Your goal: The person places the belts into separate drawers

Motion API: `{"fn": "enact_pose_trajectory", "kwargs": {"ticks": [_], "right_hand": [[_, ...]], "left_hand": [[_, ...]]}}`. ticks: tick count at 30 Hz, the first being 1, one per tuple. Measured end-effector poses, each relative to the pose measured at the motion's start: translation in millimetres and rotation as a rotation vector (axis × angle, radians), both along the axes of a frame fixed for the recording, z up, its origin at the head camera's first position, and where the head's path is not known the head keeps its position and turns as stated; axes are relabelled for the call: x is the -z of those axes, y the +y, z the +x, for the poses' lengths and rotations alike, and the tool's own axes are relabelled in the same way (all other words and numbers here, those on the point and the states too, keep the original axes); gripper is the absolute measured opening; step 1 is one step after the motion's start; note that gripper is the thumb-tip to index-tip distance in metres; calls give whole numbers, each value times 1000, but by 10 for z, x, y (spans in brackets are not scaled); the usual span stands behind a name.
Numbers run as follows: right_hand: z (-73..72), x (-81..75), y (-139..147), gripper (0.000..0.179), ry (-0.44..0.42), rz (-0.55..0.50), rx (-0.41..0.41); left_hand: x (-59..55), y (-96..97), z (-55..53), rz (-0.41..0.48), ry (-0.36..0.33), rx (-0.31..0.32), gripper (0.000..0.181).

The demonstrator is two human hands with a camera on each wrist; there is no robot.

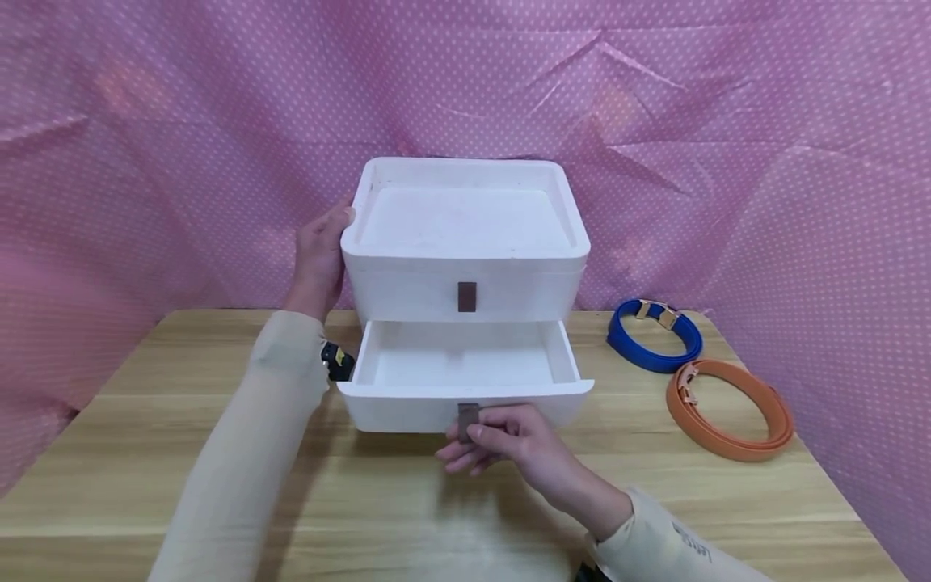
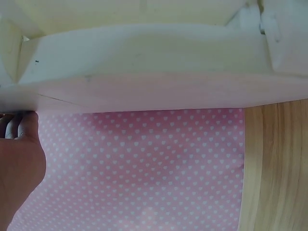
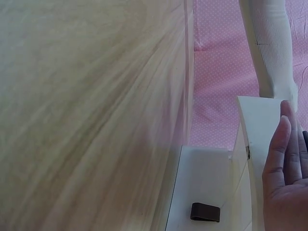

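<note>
A white drawer box (image 1: 465,289) stands upright at the far side of the table. One drawer (image 1: 407,412) is pulled partway out, and its inside is bare. At its front, my right hand (image 1: 520,453) pinches a brown pull tab (image 1: 468,420) between thumb and forefinger. My left hand (image 1: 320,255) rests against the box's left side, thumb at the top rim and fingertips hidden behind. The upper drawer has its own brown tab (image 1: 467,297) and is closed. Beneath the pulled-out drawer, the right wrist view shows a white panel (image 3: 202,173) with another brown tab (image 3: 205,212).
A blue belt (image 1: 640,360), coiled, lies right of the box, with a coiled orange-brown belt (image 1: 709,440) in front of it. The wooden table (image 1: 407,517) reaches pink dotted cloth (image 1: 465,81) at the back and sides. The box's top is a shallow tray (image 1: 465,218).
</note>
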State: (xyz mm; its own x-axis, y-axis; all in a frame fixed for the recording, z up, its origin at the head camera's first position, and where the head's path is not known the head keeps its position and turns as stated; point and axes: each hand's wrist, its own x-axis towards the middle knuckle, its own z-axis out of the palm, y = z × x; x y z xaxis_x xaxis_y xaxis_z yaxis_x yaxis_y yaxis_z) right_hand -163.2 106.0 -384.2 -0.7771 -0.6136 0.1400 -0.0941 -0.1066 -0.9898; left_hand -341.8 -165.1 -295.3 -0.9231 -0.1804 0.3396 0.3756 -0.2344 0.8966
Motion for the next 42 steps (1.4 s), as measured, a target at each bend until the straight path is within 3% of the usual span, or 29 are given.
{"fn": "enact_pose_trajectory", "kwargs": {"ticks": [28,42], "right_hand": [[97,23,-14,36,-47,32,25],[98,39,6,37,-57,37,24]], "left_hand": [[27,0,20,-12,29,-9,36],[26,21,-8,-9,10,-19,36]]}}
